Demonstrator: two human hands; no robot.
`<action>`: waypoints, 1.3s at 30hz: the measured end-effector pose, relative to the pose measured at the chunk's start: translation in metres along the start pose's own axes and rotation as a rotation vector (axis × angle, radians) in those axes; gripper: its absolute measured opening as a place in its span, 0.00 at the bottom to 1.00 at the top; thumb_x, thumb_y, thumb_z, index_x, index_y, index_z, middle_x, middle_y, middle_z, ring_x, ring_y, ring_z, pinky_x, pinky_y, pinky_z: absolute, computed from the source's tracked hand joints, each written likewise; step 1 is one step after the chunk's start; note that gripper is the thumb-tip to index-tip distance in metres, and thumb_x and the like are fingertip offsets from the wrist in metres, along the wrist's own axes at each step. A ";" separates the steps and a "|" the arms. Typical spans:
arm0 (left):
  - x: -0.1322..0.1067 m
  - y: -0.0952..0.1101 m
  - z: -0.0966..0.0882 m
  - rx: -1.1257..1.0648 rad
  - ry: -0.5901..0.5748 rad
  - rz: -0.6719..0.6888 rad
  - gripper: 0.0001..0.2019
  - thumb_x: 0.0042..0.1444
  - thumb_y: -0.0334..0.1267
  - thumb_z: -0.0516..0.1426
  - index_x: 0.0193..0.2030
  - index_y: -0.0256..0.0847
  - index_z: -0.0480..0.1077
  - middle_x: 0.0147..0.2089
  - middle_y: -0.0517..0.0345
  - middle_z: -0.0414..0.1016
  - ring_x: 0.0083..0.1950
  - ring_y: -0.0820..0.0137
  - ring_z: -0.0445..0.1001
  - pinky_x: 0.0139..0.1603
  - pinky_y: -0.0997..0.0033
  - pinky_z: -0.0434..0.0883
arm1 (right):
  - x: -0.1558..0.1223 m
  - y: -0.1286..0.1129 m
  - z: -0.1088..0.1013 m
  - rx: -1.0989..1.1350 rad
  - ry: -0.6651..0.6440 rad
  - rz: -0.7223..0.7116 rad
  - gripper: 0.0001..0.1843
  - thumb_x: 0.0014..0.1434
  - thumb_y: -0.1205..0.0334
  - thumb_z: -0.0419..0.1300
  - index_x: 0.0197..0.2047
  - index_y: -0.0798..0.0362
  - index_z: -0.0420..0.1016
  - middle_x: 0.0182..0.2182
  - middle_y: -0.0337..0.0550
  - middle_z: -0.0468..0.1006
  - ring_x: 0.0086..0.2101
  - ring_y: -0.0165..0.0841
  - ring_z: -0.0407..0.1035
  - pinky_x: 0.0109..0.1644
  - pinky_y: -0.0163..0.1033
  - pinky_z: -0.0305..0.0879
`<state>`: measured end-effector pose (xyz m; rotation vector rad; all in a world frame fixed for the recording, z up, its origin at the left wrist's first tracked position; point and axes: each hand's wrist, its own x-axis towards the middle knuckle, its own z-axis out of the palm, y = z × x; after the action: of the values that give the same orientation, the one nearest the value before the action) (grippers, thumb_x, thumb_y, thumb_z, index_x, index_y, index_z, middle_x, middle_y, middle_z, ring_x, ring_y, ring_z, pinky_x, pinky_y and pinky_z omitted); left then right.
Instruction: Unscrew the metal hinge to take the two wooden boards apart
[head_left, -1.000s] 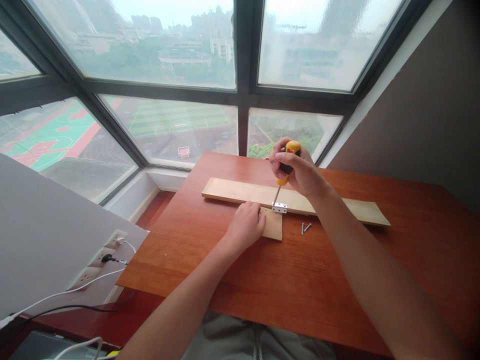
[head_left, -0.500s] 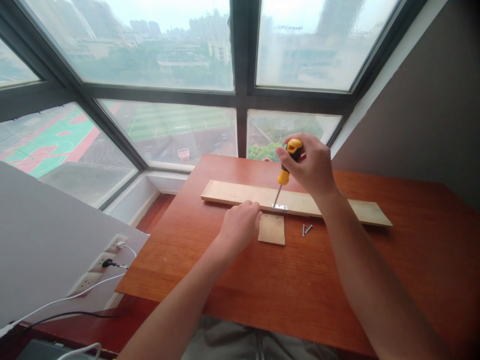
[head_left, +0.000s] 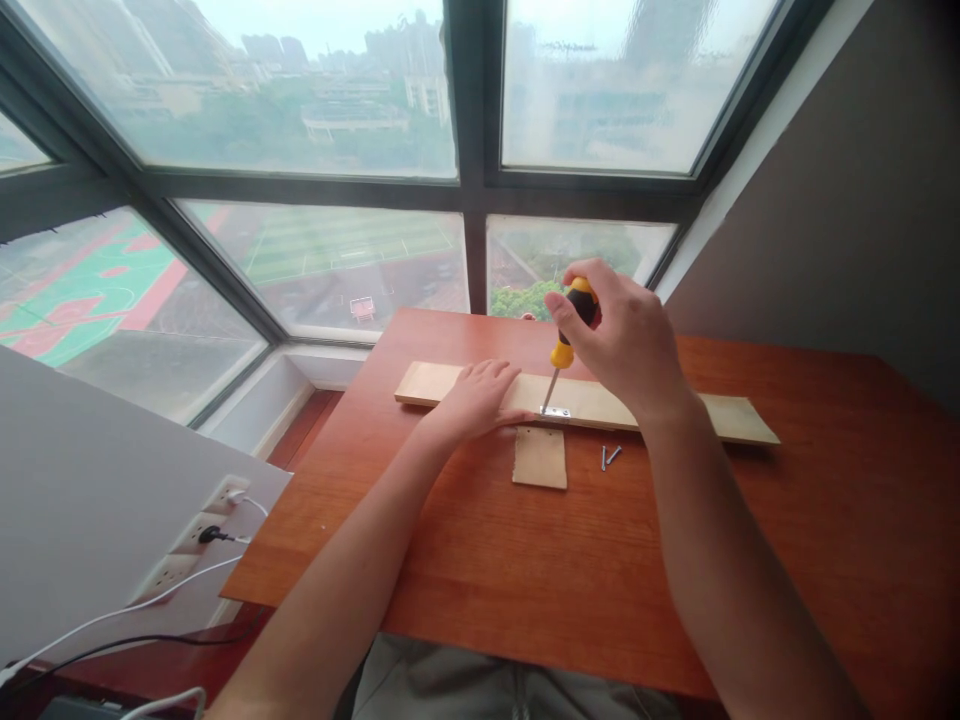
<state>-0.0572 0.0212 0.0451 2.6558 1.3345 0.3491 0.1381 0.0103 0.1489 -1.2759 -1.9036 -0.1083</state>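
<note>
Right hand (head_left: 626, 340): thumb and fingers closed round the handle of a yellow-and-black screwdriver (head_left: 579, 305), which leans with its tip down at the left end of a metal plate (head_left: 556, 412).
Screwdriver: probably light, rigid, sturdy; best held by the thick handle, as the thin shaft would likely slip in the fingers.
Metal plate: on the near edge of the plank; small, stiff, perhaps slick, likely to skid unless pinned.
Left hand (head_left: 478, 398): palm down, fingers spread over the plank, thumb stretched toward the plate; no grasp evident.
Plank (head_left: 592, 396): long, pale wood, lying across the table (head_left: 540, 580); stiff, likely of modest weight, best pressed from above beside the plate.
Small board (head_left: 540, 460): flat, just in front of the plank; thin, presumably light, to be taken by its sides.
Screws (head_left: 610, 457): two, loose, right of the small board.
Change from half a second earlier: left hand shifts from the plank's near edge onto its top; screwdriver tip stays at the plate.
</note>
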 end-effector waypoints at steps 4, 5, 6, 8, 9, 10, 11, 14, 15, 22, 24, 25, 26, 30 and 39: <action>-0.002 0.001 0.010 0.027 0.014 0.012 0.27 0.59 0.58 0.55 0.57 0.42 0.63 0.56 0.45 0.69 0.59 0.56 0.65 0.59 0.58 0.59 | 0.001 -0.001 0.003 -0.062 0.043 0.018 0.10 0.63 0.57 0.54 0.45 0.48 0.71 0.35 0.44 0.76 0.35 0.39 0.69 0.39 0.42 0.62; -0.002 0.001 0.011 0.039 0.019 0.011 0.27 0.60 0.59 0.54 0.57 0.42 0.64 0.56 0.45 0.69 0.58 0.56 0.66 0.59 0.58 0.59 | 0.001 -0.001 0.004 -0.062 0.035 0.017 0.11 0.63 0.59 0.53 0.48 0.48 0.70 0.37 0.45 0.76 0.36 0.40 0.70 0.40 0.43 0.62; -0.002 0.001 0.012 0.050 0.023 0.009 0.27 0.60 0.59 0.54 0.57 0.42 0.64 0.55 0.45 0.69 0.57 0.56 0.66 0.59 0.58 0.59 | 0.001 -0.001 0.004 -0.057 0.023 0.017 0.14 0.62 0.62 0.52 0.50 0.49 0.69 0.38 0.46 0.76 0.37 0.40 0.70 0.40 0.43 0.63; -0.002 0.000 0.012 0.064 0.025 -0.002 0.27 0.60 0.60 0.53 0.57 0.43 0.64 0.55 0.46 0.69 0.56 0.56 0.66 0.59 0.58 0.58 | 0.000 -0.002 0.004 -0.046 0.007 0.012 0.17 0.61 0.66 0.50 0.52 0.50 0.68 0.39 0.47 0.76 0.38 0.40 0.70 0.41 0.43 0.63; -0.003 0.000 0.012 0.068 0.025 -0.009 0.27 0.59 0.60 0.53 0.57 0.43 0.64 0.54 0.46 0.69 0.56 0.56 0.66 0.59 0.58 0.58 | -0.001 -0.002 0.003 -0.052 0.005 0.011 0.17 0.61 0.66 0.50 0.52 0.50 0.69 0.40 0.47 0.76 0.38 0.40 0.69 0.40 0.43 0.63; -0.003 0.000 0.013 0.070 0.026 -0.015 0.27 0.59 0.60 0.54 0.57 0.43 0.64 0.54 0.47 0.69 0.56 0.56 0.66 0.59 0.58 0.58 | -0.001 -0.003 0.002 -0.069 0.008 0.013 0.16 0.61 0.64 0.50 0.51 0.50 0.69 0.39 0.47 0.76 0.37 0.40 0.69 0.40 0.43 0.63; -0.004 0.000 0.013 0.071 0.028 -0.020 0.27 0.59 0.60 0.54 0.57 0.43 0.64 0.54 0.47 0.69 0.56 0.56 0.66 0.59 0.58 0.58 | -0.002 -0.003 0.001 -0.094 0.018 0.016 0.14 0.62 0.62 0.51 0.49 0.50 0.71 0.39 0.47 0.76 0.37 0.40 0.69 0.39 0.43 0.63; -0.006 0.000 0.013 0.067 0.036 -0.028 0.26 0.59 0.59 0.54 0.56 0.43 0.64 0.54 0.47 0.69 0.56 0.57 0.66 0.58 0.59 0.58 | -0.003 -0.004 -0.001 -0.147 0.055 0.022 0.11 0.62 0.57 0.54 0.45 0.49 0.73 0.37 0.46 0.76 0.37 0.41 0.69 0.37 0.43 0.62; -0.007 0.000 0.014 0.066 0.039 -0.033 0.26 0.59 0.59 0.55 0.56 0.43 0.65 0.54 0.47 0.69 0.55 0.57 0.66 0.58 0.58 0.58 | -0.003 -0.005 -0.001 -0.144 0.056 0.014 0.11 0.62 0.57 0.54 0.45 0.49 0.73 0.37 0.47 0.76 0.37 0.41 0.69 0.37 0.43 0.62; -0.009 0.001 0.016 0.073 0.059 -0.047 0.28 0.58 0.60 0.55 0.58 0.44 0.64 0.54 0.47 0.69 0.55 0.56 0.66 0.58 0.58 0.58 | -0.005 -0.006 0.001 -0.127 0.037 0.003 0.15 0.60 0.63 0.53 0.49 0.48 0.71 0.41 0.46 0.77 0.35 0.40 0.70 0.36 0.43 0.63; -0.009 0.001 0.016 0.067 0.065 -0.053 0.27 0.58 0.60 0.55 0.57 0.45 0.65 0.54 0.47 0.69 0.55 0.56 0.66 0.58 0.58 0.58 | -0.005 -0.006 0.001 -0.145 0.061 0.021 0.12 0.61 0.57 0.54 0.47 0.47 0.72 0.39 0.45 0.77 0.35 0.41 0.69 0.35 0.43 0.62; -0.009 0.001 0.017 0.066 0.069 -0.054 0.27 0.58 0.60 0.55 0.57 0.45 0.65 0.54 0.47 0.69 0.55 0.56 0.66 0.58 0.58 0.58 | -0.004 -0.006 0.001 -0.149 0.069 0.025 0.11 0.62 0.55 0.55 0.46 0.47 0.72 0.38 0.45 0.77 0.35 0.41 0.69 0.35 0.43 0.62; -0.009 0.001 0.017 0.065 0.073 -0.053 0.27 0.58 0.59 0.55 0.57 0.45 0.65 0.55 0.47 0.69 0.55 0.56 0.66 0.58 0.58 0.58 | -0.004 -0.005 0.002 -0.149 0.070 0.025 0.11 0.62 0.55 0.55 0.45 0.48 0.72 0.38 0.45 0.77 0.35 0.41 0.69 0.36 0.43 0.62; -0.010 0.001 0.016 0.066 0.089 -0.046 0.28 0.58 0.60 0.55 0.59 0.45 0.64 0.56 0.47 0.68 0.56 0.57 0.66 0.59 0.58 0.58 | -0.003 -0.005 0.006 -0.119 0.036 0.030 0.14 0.61 0.62 0.52 0.50 0.49 0.69 0.41 0.47 0.76 0.36 0.40 0.69 0.38 0.44 0.63; -0.008 0.005 0.021 0.099 0.109 -0.101 0.32 0.56 0.64 0.54 0.58 0.42 0.64 0.55 0.44 0.70 0.57 0.54 0.66 0.59 0.58 0.57 | -0.006 -0.006 0.005 -0.163 0.091 0.080 0.12 0.62 0.55 0.54 0.47 0.48 0.70 0.37 0.46 0.75 0.33 0.40 0.68 0.35 0.44 0.62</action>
<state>-0.0527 0.0114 0.0251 2.6699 1.5514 0.4313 0.1317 0.0056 0.1442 -1.4295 -1.7932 -0.2805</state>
